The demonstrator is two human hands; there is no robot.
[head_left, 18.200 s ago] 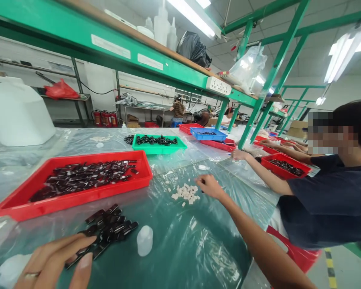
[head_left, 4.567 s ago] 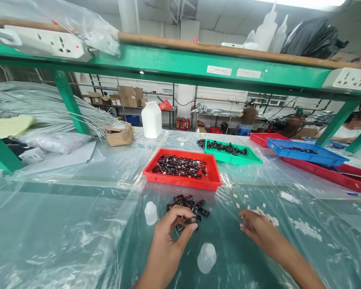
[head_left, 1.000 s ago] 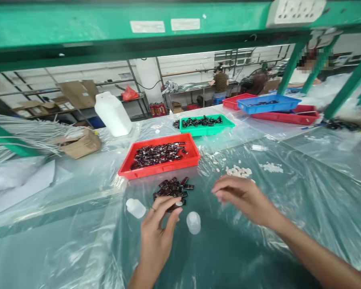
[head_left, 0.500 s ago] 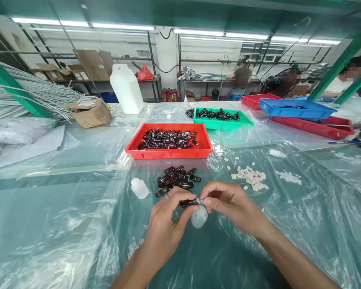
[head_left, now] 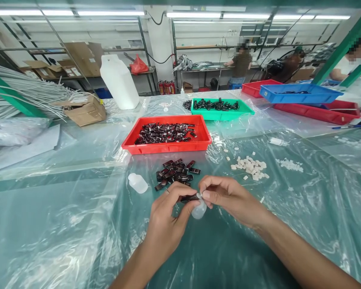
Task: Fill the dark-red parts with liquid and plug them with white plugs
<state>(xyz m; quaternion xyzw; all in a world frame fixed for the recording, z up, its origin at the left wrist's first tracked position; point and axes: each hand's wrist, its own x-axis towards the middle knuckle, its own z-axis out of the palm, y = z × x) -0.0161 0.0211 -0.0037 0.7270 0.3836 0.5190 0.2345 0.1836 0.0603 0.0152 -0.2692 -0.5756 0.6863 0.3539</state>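
Note:
Between the thumb and fingers of my left hand [head_left: 165, 216] is a small glossy dark plastic piece [head_left: 189, 198]. My right hand [head_left: 228, 198] pinches at its right end; whatever sits in those fingertips is too small and covered to name. Just under the fingertips shows a translucent rounded object [head_left: 199, 210], like the body of a small bottle; which hand supports it I cannot tell. Beyond my left hand lies a loose pile of similar dark pieces [head_left: 176, 171]. A small translucent white bottle [head_left: 138, 183] lies on its side left of the pile.
A red tray [head_left: 165, 149] full of dark pieces stands behind the pile, with a green tray [head_left: 225, 115] farther back. Small cream blocks [head_left: 251, 166] and clear bits [head_left: 289, 164] are scattered at right. Plastic sheeting covers the table. A large white jug [head_left: 118, 82] stands back left.
My view has tilted slightly, so the table things sit higher in the picture. Both hands keep their hold at the dark piece, and my right fingers cover a little more of the rounded object.

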